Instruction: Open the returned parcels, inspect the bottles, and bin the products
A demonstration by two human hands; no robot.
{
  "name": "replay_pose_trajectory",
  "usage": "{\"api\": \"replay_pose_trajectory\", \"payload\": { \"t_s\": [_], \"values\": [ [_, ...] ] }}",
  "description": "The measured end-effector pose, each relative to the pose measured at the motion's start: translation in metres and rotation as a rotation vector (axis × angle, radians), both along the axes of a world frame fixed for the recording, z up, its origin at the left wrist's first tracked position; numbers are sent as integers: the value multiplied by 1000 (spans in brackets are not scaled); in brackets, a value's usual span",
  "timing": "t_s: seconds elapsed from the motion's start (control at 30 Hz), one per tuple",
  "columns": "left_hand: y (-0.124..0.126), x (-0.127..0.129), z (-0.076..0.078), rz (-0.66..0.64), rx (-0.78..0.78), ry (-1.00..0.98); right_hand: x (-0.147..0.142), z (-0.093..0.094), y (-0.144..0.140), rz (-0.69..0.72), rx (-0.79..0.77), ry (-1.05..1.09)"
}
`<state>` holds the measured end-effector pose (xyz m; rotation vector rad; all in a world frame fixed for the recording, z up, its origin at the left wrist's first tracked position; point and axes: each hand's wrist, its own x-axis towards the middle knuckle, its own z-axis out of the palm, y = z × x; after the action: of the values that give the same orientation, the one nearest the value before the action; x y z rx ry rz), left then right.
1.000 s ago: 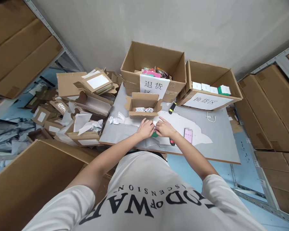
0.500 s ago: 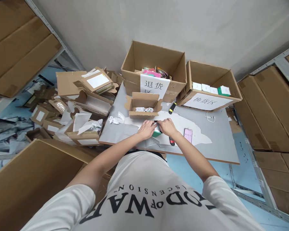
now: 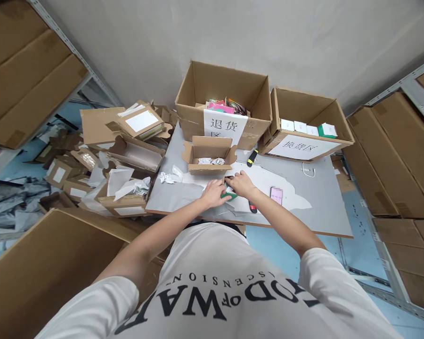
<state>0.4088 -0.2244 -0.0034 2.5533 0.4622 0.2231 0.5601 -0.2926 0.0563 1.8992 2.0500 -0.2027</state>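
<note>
We close both hands, left hand and right hand, on the small green box; judged light and crushable, grip its edges.

Stockroom: labelled cartons, shelving

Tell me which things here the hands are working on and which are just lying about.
In hand: left hand and right hand both on the small green box.

Lying about: open small carton, phone, yellow-black marker, crumpled paper, two labelled cartons.
</note>
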Motion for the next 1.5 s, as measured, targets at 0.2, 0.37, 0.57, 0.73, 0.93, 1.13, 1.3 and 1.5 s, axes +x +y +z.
{"api": "replay_pose_trajectory", "payload": {
  "t_s": [0.2,0.37,0.57,0.73,0.93,1.13,1.3,1.5],
  "values": [
    [9,16,-19,171,-151,-77,-16,-7,9,104,-17,-44],
    [12,24,-28,58,-265,-53,-9,-6,7,173,-28,-27],
    [5,21,-21,90,-156,0,-2,7,-1,257,-65,-2],
    [5,21,-18,108,-112,36,4,43,-4,241,-20,57],
    [6,21,-15,145,-115,48,17,100,-11,176,94,158],
    [9,17,-15,145,-108,32,35,153,-26,85,219,290],
    [9,10,-6,171,-97,10,58,178,-41,-28,434,471],
    [18,9,31,240,-227,-283,80,126,-48,-310,795,1273]
  ]
}}
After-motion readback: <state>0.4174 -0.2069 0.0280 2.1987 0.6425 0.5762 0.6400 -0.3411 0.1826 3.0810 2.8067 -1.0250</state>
